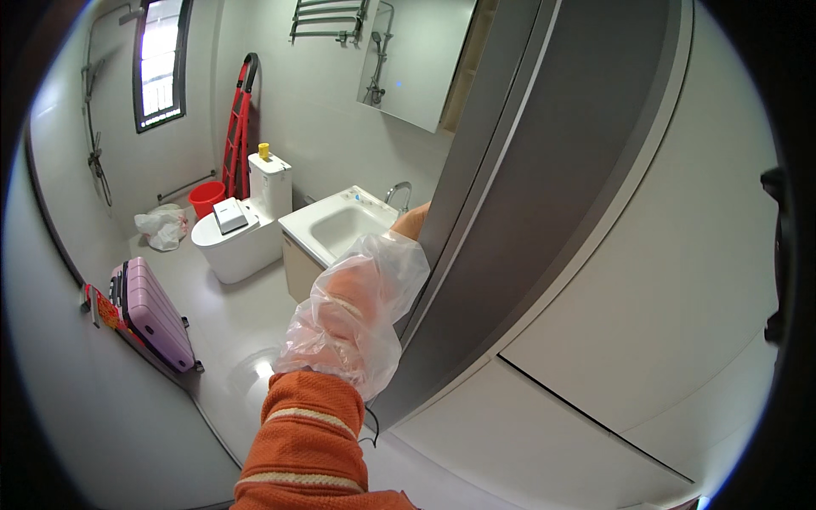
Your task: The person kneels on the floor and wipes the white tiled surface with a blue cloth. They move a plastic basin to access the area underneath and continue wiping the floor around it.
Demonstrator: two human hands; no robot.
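Note:
My left hand (412, 221) reaches forward past the dark grey door frame (542, 191). Its fingers are hidden behind the frame's edge, so what they touch cannot be seen. A clear plastic sleeve cover (357, 312) wraps the forearm over an orange knit sleeve (309, 433) with cream stripes. Beyond the arm is a white washbasin (344, 226) on a beige cabinet (299, 268). A chrome faucet (400, 191) rises close to the hand. My right hand is out of view.
A pink suitcase (156, 312) stands at left, near a white toilet (239, 255) with a white box (229, 215) on its lid. Behind are a red bucket (207, 199), a plastic bag (162, 226) and a folded red ladder (238, 134). A mirror cabinet (417, 64) hangs above.

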